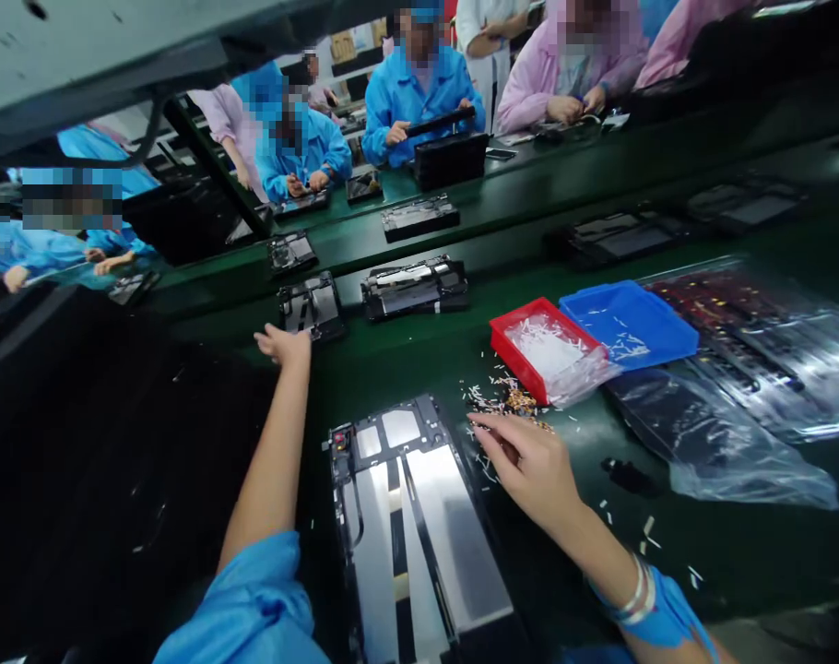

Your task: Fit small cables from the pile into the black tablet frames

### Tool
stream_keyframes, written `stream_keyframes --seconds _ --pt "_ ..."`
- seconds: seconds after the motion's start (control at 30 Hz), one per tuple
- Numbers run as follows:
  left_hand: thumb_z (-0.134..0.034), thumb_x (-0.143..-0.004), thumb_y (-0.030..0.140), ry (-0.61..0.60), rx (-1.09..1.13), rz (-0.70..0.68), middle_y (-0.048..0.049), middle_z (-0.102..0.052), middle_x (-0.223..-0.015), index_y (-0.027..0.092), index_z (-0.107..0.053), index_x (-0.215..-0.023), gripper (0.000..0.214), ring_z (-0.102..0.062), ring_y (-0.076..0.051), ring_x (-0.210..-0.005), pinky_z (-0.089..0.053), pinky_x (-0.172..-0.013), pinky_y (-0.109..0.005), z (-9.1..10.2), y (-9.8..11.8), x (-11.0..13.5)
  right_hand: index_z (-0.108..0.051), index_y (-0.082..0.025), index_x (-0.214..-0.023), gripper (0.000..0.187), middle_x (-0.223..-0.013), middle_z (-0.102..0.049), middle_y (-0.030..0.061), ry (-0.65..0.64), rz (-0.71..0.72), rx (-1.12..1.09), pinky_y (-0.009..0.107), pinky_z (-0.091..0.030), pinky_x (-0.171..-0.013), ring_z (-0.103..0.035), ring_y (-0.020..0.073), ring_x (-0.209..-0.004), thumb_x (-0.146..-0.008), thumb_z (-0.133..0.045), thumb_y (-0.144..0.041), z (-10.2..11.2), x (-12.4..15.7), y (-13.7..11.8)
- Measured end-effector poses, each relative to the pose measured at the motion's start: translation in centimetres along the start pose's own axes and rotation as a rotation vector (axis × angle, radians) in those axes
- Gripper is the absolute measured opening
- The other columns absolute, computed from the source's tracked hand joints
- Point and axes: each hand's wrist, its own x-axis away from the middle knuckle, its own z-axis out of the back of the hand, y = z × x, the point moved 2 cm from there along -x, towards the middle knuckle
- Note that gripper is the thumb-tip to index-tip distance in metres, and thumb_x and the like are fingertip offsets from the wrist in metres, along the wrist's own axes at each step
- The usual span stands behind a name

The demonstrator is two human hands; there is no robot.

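At my far left a black mass (115,480) fills the view, too dark to make out. Next to it my left hand (282,347) reaches out, fingers spread and apparently empty, beside a small opened device (312,306); I can't tell whether they touch. Before me on the green desk (406,369) lies a larger opened tablet-like device (419,535), silver panels up, its near end cut off; its small markings are too fine to read. To its right, my right hand (530,461) has thumb and forefinger drawn close at a heap of tiny white and brassy pieces (520,401); whether it pinches one I can't tell. Then come a red bin (520,367) of white bits, a blue tray (599,318) and clear plastic bags (751,452), their dark contents blurred by glare. Across the room, people in blue (419,92) and pink smocks (523,88) work.
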Motion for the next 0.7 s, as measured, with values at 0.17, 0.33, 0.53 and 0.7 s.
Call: stream_keyframes --seconds 0.17,0.33,0.53,0.7 --pt "-0.059 -0.09 0.032 -0.229 -0.074 -0.072 -0.0106 -0.055 -0.126 0.016 -0.056 -0.12 0.034 -0.056 -0.024 -0.11 -0.049 -0.092 -0.047 -6.2 0.3 -0.4 -0.07 -0.02 -0.091 0.02 -0.078 -0.074 0.0028 0.024 0.13 0.074 0.027 -0.053 -0.061 -0.068 0.0152 -0.066 -0.091 -0.05 -0.021 -0.2 0.1 -0.2" --pt "-0.058 -0.09 0.034 -0.341 -0.074 0.013 -0.0103 -0.056 -0.122 0.016 -0.054 -0.122 0.036 -0.059 -0.023 -0.105 -0.051 -0.087 -0.044 -9.9 1.0 -2.0 -0.069 -0.017 -0.089 0.021 -0.074 -0.073 0.003 0.026 0.187 0.117 0.027 -0.052 -0.057 -0.066 0.0146 -0.061 -0.092 -0.048 -0.018 -0.4 0.2 -0.3" --pt "-0.058 -0.09 0.034 -0.449 0.027 0.23 -0.0105 -0.057 -0.12 0.015 -0.055 -0.121 0.036 -0.06 -0.022 -0.102 -0.052 -0.085 -0.043 -10.7 0.7 -1.3 -0.068 -0.016 -0.086 0.023 -0.07 -0.071 0.0027 0.009 0.191 0.109 0.027 -0.05 -0.056 -0.063 0.0141 -0.06 -0.093 -0.046 -0.017 -0.6 0.3 -0.4" --pt "-0.057 -0.091 0.034 -0.478 0.232 0.366 -0.0103 -0.057 -0.12 0.015 -0.054 -0.121 0.036 -0.06 -0.022 -0.102 -0.052 -0.085 -0.043 -11.3 2.2 0.6 -0.069 -0.017 -0.084 0.027 -0.067 -0.07 0.0021 0.011 0.173 0.105 0.027 -0.049 -0.057 -0.062 0.0144 -0.059 -0.094 -0.043 -0.018 -0.7 0.4 -0.3"
